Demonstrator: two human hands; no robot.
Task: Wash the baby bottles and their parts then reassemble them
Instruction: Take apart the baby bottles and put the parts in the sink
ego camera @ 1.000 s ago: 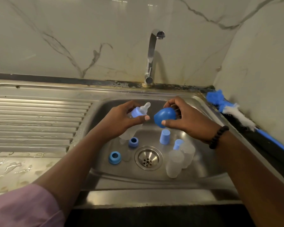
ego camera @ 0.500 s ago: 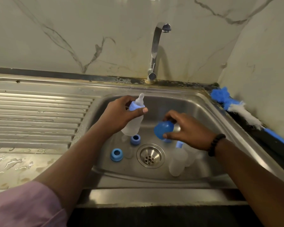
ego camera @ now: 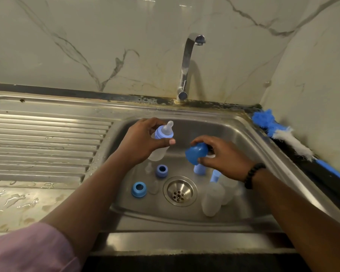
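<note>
My left hand (ego camera: pixel 139 142) grips a small clear baby bottle (ego camera: pixel 162 137) with a lilac collar and clear teat, held over the steel sink (ego camera: pixel 241 134). My right hand (ego camera: pixel 222 156) holds a round blue cap (ego camera: pixel 195 154) lower in the basin, to the right of the bottle. On the sink floor lie a purple collar ring (ego camera: pixel 161 171), a blue collar ring (ego camera: pixel 138 189), two clear teats (ego camera: pixel 153 187), a lilac cap (ego camera: pixel 199 170) and two clear bottle bodies (ego camera: pixel 212 199) beside the drain (ego camera: pixel 180 191).
The tap (ego camera: pixel 186 65) stands at the back of the sink, with no water running. A ribbed draining board (ego camera: pixel 43 144) with water drops lies to the left. A blue and white bottle brush (ego camera: pixel 283 137) rests on the right ledge by the marble wall.
My right hand has lowered the blue cap from beside the bottle down into the basin. My left hand has tipped the bottle more upright.
</note>
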